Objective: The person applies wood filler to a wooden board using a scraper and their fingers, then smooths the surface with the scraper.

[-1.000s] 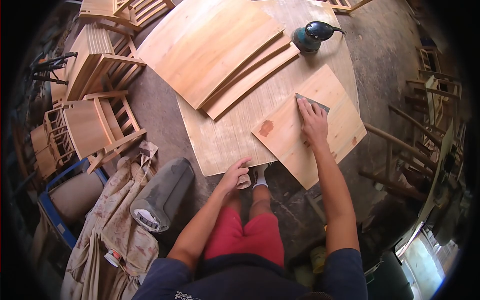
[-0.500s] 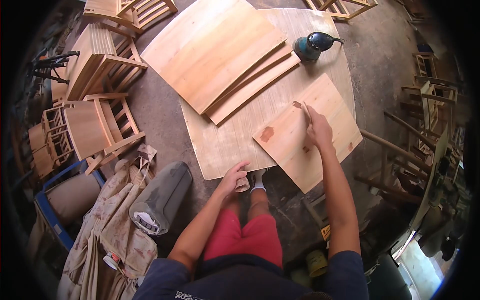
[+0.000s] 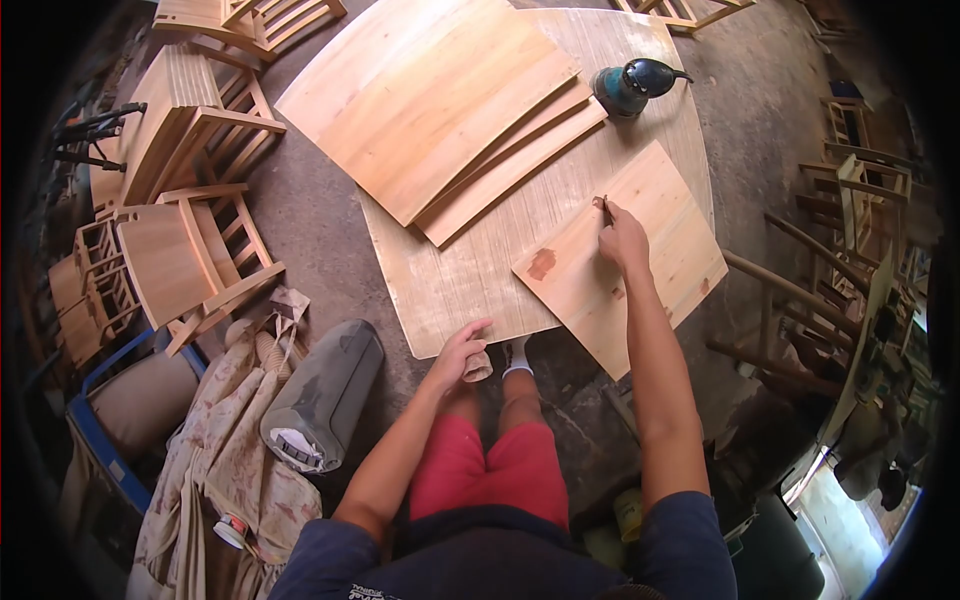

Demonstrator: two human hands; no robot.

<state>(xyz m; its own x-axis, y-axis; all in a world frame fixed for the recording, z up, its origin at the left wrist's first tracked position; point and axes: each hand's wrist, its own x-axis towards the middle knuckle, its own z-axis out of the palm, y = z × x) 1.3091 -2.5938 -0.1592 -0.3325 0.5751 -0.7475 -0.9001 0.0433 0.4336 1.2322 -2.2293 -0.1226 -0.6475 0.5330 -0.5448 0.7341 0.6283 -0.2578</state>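
My right hand (image 3: 622,238) is closed round a thin, small tool, perhaps a spreader, mostly hidden by the fingers. Its tip touches a reddish-brown patch (image 3: 600,203) near the upper left edge of a light wooden board (image 3: 660,230). Another, larger brown patch (image 3: 542,264) lies close to the board's left corner, and smaller ones show lower down. Near the table's front edge, my left hand (image 3: 460,357) grips a small tan cup-like container (image 3: 478,367); what is inside does not show. The board rests on the pale tabletop (image 3: 440,300) and overhangs its front right edge.
Stacked wooden panels (image 3: 430,100) cover the table's left part. A teal and black power sander (image 3: 625,88) stands behind the board. Wooden chairs (image 3: 200,250) crowd the left side. A grey cylinder (image 3: 325,395) and a stained cloth (image 3: 220,440) are at front left.
My right hand has shifted slightly left and up, its fingertips now over the patch at the board's upper edge. My left hand stays nearly still with the container. The view has moved a little.
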